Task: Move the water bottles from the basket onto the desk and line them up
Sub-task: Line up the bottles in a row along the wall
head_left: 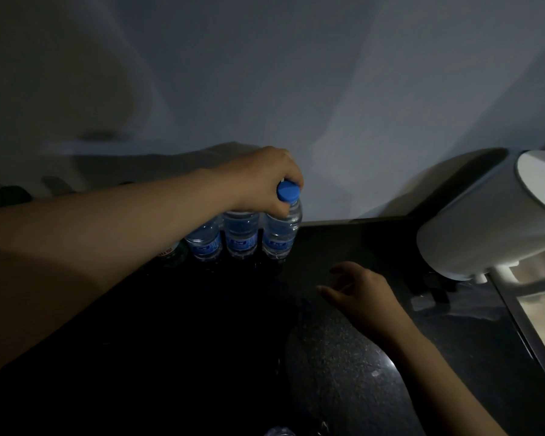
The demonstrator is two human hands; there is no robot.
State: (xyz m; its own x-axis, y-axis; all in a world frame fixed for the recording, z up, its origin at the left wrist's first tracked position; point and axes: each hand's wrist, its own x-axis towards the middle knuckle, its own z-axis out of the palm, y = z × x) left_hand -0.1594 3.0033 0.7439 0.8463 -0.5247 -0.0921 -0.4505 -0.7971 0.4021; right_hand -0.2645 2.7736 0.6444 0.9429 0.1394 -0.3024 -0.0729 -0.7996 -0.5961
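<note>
Three clear water bottles with blue labels stand upright in a row on the dark desk (343, 247), close to the wall. My left hand (265, 180) grips the neck of the rightmost bottle (282, 231), just under its blue cap (288, 191). The middle bottle (241, 236) and the left bottle (203, 243) touch it side by side; my hand hides their caps. A bottle with a red and green label (172, 254) shows partly under my left forearm. My right hand (365, 294) hovers over the desk, its fingers spread and holding nothing. The basket is out of view.
A white kettle (485, 221) stands on a base at the right, beside a metal-framed tray (529, 309). Dark round shapes (8, 196) sit far left by the wall. The top of another clear bottle (277, 432) peeks in at the bottom edge.
</note>
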